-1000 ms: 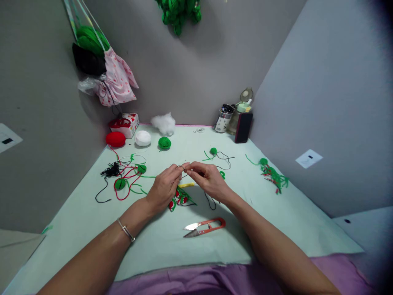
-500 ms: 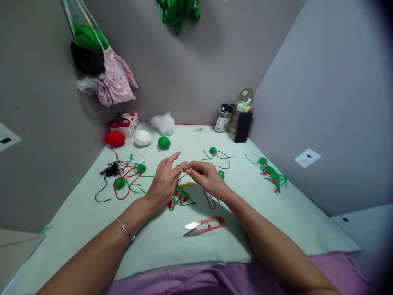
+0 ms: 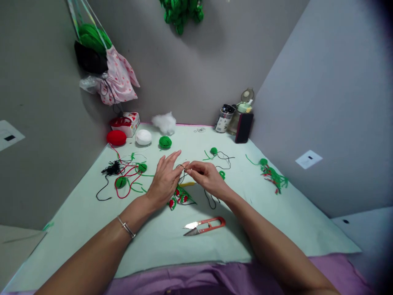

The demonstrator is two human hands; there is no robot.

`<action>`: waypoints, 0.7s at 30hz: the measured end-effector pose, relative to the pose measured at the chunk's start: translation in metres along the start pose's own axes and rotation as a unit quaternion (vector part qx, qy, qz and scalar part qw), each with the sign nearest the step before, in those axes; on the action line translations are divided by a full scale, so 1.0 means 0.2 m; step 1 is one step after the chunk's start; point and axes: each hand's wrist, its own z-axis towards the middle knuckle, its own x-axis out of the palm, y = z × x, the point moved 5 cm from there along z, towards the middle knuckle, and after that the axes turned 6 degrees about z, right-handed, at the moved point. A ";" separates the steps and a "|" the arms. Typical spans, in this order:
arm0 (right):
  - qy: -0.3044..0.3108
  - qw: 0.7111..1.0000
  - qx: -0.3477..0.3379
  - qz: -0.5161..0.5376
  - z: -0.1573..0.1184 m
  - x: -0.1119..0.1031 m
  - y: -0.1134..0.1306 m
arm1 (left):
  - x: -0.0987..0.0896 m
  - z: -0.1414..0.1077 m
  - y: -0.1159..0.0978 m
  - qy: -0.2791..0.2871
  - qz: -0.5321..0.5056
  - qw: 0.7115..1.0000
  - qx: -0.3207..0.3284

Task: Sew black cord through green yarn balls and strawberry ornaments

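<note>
My right hand [image 3: 204, 175] pinches a thin strand of black yarn [image 3: 184, 173] between thumb and fingertips. A loop of that yarn passes around the tip of a finger on my left hand [image 3: 166, 177], whose upper fingers are stretched out. Both hands meet above the middle of the table. Beneath my left hand lie small red, white and green crocheted pieces [image 3: 181, 198], partly covered by it. A yellow crochet hook [image 3: 187, 184] lies between the hands, partly hidden. Nearer to me are orange-handled thread snips [image 3: 205, 226], blades pointing left.
On the left lie red yarn strands, a tangle of black yarn [image 3: 112, 168] and small green balls [image 3: 120, 182]. Behind are red [image 3: 116, 138], white [image 3: 143, 137] and green yarn balls [image 3: 165, 142] and white stuffing [image 3: 165, 123]. A phone [image 3: 244, 128] stands back right; green-red scraps [image 3: 274, 177] lie right.
My hands stay close together, with slight finger movement at the black yarn loop. The whole view has shifted slightly; the things on the table lie as before.
</note>
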 end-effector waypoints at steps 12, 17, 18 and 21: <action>-0.004 0.999 0.015 0.036 0.01 -0.01 -0.01 | -0.01 0.00 -0.01 0.013 0.027 0.999 0.013; 0.001 0.999 0.026 0.042 0.01 -0.01 -0.01 | -0.01 0.01 -0.01 0.021 0.029 0.999 0.015; -0.001 0.999 0.025 0.039 0.00 -0.01 -0.01 | -0.01 0.01 -0.02 0.022 0.028 0.999 0.013; 0.016 0.998 0.024 0.062 0.00 0.00 -0.01 | -0.01 0.01 -0.02 0.021 0.029 0.999 0.014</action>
